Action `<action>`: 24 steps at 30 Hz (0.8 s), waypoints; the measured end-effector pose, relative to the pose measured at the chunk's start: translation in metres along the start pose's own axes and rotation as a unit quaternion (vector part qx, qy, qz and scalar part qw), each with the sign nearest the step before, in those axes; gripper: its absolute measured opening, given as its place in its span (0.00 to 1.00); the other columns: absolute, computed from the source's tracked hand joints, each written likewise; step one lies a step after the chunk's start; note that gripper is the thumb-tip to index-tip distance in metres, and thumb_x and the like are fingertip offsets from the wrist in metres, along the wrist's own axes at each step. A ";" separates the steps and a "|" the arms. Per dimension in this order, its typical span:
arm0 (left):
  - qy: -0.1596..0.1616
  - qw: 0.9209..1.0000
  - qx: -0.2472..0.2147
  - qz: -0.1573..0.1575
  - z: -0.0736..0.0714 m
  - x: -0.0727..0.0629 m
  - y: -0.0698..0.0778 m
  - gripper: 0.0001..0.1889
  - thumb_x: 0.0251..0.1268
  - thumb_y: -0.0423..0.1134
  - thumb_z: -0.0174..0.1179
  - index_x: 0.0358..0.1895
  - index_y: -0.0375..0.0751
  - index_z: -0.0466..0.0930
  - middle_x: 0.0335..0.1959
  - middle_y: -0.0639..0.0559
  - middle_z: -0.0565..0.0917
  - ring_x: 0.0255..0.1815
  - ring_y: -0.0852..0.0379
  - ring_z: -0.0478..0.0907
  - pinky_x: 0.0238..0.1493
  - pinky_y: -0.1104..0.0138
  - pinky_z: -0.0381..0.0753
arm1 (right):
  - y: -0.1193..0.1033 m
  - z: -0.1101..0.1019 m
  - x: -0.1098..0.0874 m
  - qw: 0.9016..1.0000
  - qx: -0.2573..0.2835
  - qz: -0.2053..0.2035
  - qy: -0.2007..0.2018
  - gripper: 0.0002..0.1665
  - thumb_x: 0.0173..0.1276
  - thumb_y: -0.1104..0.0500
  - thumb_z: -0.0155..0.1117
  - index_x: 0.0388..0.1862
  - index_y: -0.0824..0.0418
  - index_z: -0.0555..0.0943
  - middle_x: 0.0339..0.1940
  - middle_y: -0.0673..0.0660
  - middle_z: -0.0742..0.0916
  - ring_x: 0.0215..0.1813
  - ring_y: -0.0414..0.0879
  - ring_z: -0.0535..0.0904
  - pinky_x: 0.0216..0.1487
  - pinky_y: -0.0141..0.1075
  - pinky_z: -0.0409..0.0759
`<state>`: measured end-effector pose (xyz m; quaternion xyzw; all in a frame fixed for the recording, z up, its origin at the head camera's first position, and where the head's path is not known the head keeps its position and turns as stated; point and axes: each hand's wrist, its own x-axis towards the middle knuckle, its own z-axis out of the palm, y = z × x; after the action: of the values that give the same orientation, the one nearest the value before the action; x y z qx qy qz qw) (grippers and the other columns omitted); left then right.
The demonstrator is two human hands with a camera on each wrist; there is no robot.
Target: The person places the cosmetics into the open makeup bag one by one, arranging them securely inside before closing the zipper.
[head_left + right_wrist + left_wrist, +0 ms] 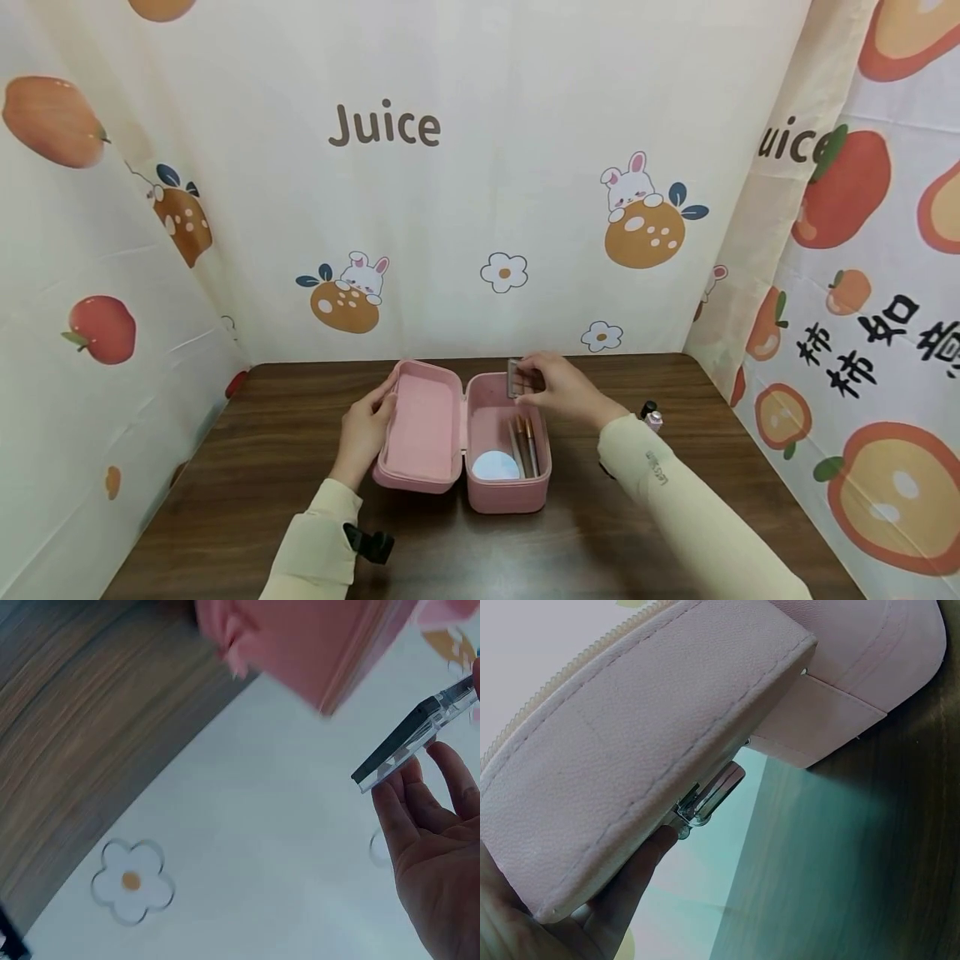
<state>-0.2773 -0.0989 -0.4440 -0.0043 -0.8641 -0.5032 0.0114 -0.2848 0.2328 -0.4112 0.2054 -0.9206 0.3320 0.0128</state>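
A pink zip-up cosmetic case [508, 498] stands on the table with its lid [423, 417] swung out to the left. My left hand [363, 437] grips the lid by its outer edge; in the left wrist view a fingertip lies beside a metal fitting [712, 795]. Over the far end of the case, my right hand [558, 385] pinches a small flat palette [513, 379] held on edge. The right wrist view shows the palette's dark side and clear side [405, 746]. Inside the case lie a white round disc [495, 465] and several slim makeup brushes [525, 442].
A small pink bottle with a black cap [652, 418] stands on the table, right of the case and close to my right sleeve. The dark wooden table [600, 533] ends at a printed curtain [465, 208] behind, with more curtain on both sides.
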 end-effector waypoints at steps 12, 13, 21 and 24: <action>0.007 1.000 0.006 0.004 -0.001 0.001 -0.001 0.22 0.77 0.46 0.49 0.71 0.54 0.69 0.70 0.40 0.71 0.69 0.38 0.68 0.64 0.44 0.70 | -0.019 0.045 0.024 0.997 -0.014 0.007 -0.076 0.18 0.56 0.59 0.77 0.43 0.62 0.81 0.35 0.52 0.80 0.37 0.41 0.74 0.36 0.33 0.76; 0.006 1.000 0.007 0.004 -0.001 0.001 -0.001 0.23 0.77 0.46 0.49 0.71 0.54 0.69 0.70 0.40 0.70 0.70 0.38 0.68 0.64 0.44 0.70 | -0.019 0.048 0.025 0.997 -0.015 0.008 -0.081 0.17 0.56 0.59 0.78 0.42 0.62 0.81 0.35 0.53 0.81 0.36 0.41 0.74 0.36 0.33 0.75; 0.001 1.000 -0.007 -0.006 -0.002 -0.002 0.001 0.22 0.77 0.47 0.50 0.71 0.55 0.69 0.70 0.41 0.70 0.70 0.39 0.67 0.64 0.45 0.70 | -0.015 0.068 0.029 0.993 -0.050 0.010 -0.108 0.20 0.54 0.59 0.79 0.42 0.69 0.82 0.38 0.59 0.84 0.39 0.45 0.78 0.44 0.40 0.79; -0.002 1.000 -0.011 -0.009 -0.002 -0.001 0.001 0.22 0.77 0.47 0.50 0.71 0.56 0.69 0.71 0.42 0.70 0.71 0.39 0.67 0.65 0.45 0.70 | -0.014 0.074 0.031 0.992 -0.045 0.002 -0.121 0.17 0.54 0.60 0.78 0.36 0.69 0.82 0.34 0.61 0.85 0.32 0.44 0.75 0.38 0.36 0.76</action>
<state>-0.2759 -0.1002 -0.4420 0.0027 -0.8585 -0.5128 0.0050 -0.2994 0.1662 -0.4557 0.2413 -0.9297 0.2633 -0.0903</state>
